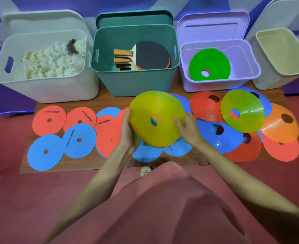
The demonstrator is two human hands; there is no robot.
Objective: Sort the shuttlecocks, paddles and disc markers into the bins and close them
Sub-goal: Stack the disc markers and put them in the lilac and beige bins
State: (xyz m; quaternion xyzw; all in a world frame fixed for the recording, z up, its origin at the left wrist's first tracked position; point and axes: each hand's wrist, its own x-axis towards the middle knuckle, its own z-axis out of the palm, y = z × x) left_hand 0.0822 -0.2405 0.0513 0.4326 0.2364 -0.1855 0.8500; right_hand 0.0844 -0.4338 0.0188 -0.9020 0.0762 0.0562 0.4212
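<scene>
Left hand point(127, 128): gripping the left rim of the stack of cone markers point(156, 118) at frame centre, fingers curling under the edge, thumb lying along the rim.
Right hand point(186, 126): holding the right rim of the same stack, thumb pressing on the yellow top face, remaining fingers hidden underneath.
Stack of cone markers: tilting toward the camera above the wooden board point(28, 166); yellow on top, orange and green edges showing beneath; number in stack not determinable.
White bin point(44, 88): sitting at upper left, lid standing open behind, holding white feather shuttlecocks point(53, 59).
Green bin point(136, 81): sitting at upper centre, lid leaning open behind, holding table tennis paddles point(145, 56) stacked with handles pointing left.
Lilac bin point(219, 81): sitting right of centre, lid standing open, holding one green cone marker point(209, 64).
Beige bin point(275, 71): sitting at upper right, partly cut by the frame edge.
Flat disc markers, left half of board: red disc point(48, 120) and blue disc point(45, 152) lying at far left, others overlapping toward centre, several bearing printed lettering.
Cone markers, right half of board: yellow-green cone point(242, 111) leaning on a red cone point(207, 108); orange cone point(281, 124) lying at far right; blue cone point(217, 136) lying below, all overlapping.
Small white item point(145, 170): lying at the board's near edge, identity not determinable.
</scene>
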